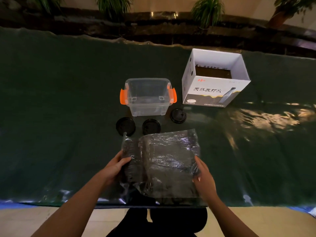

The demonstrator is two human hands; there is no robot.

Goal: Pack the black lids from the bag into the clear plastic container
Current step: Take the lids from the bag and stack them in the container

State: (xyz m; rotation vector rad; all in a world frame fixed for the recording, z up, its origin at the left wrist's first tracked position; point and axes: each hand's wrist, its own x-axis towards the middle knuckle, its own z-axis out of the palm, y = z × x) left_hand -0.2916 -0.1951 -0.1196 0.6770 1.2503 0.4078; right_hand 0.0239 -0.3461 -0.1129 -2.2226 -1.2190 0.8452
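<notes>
Both forearms reach forward: left hand [118,165] and right hand [204,178], fingers curled, grip the crinkled plastic bag [162,161] edges on the worktop [59,100]. Three black lids [125,126] lie just beyond it, near the empty clear container [147,96].

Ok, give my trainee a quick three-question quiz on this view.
1. True or false: the container already holds lids.
2. How many lids lie loose on the table?
3. Which hands grip the bag: A left only, B right only, C both?

Key: 1 false, it is empty. 2 three. 3 C: left hand and right hand each hold an edge.
</notes>
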